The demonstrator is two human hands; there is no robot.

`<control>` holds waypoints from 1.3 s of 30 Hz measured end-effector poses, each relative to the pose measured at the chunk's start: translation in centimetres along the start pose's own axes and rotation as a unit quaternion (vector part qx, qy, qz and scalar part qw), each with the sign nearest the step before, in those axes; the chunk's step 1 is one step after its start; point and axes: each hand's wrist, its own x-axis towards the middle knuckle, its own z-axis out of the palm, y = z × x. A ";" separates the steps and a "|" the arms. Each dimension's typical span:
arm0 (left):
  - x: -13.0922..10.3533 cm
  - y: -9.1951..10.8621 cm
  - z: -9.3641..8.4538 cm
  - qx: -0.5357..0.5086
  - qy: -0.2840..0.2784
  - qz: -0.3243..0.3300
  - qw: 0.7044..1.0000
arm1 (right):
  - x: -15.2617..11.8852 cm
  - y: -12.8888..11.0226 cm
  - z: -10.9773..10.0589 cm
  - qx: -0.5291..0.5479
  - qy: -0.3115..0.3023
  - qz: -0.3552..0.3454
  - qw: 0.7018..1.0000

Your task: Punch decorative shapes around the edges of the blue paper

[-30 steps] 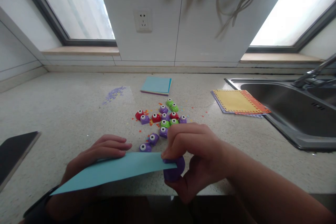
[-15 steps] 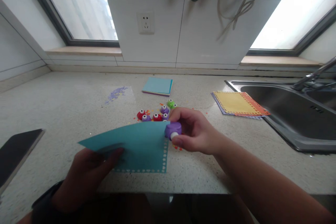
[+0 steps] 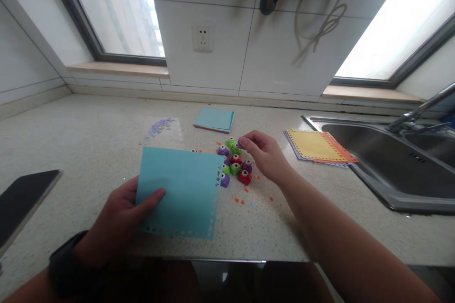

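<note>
My left hand (image 3: pixel 124 208) grips a light-blue sheet of paper (image 3: pixel 181 189) by its left side, thumb on top. Small punched shapes line the sheet's right and bottom edges. Fingers of my right hand (image 3: pixel 265 156) are closed around a purple craft punch (image 3: pixel 241 143), mostly covered by the fingertips, at the back of a cluster of punches. In that cluster are a red punch (image 3: pixel 245 177), a green punch (image 3: pixel 235 168) and several more, some partly behind the sheet.
Paper bits (image 3: pixel 242 202) lie scattered around the punches. A stack of blue paper (image 3: pixel 214 119) rests at the back, with purple confetti (image 3: pixel 159 128) to its left. Yellow and orange punched sheets (image 3: pixel 316 146) overlap the sink's rim (image 3: pixel 373 199). A dark flat object (image 3: pixel 28 203) lies at left.
My right hand has moved the purple punch off the sheet's corner, back to the cluster. The sheet is now held flatter toward me, and the view has tipped up slightly.
</note>
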 end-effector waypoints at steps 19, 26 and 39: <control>1.3 0.8 -0.7 -0.077 -0.095 -0.051 0.991 | 1.7 3.0 -1.5 -0.239 -0.100 0.120 0.958; 1.3 0.8 -0.5 -0.101 -0.095 -0.041 0.989 | 1.6 3.7 -1.5 -0.270 -0.148 0.088 0.947; 1.2 1.0 -0.4 -0.132 -0.127 -0.036 0.982 | 1.1 3.9 -1.8 -0.228 -0.150 0.057 0.960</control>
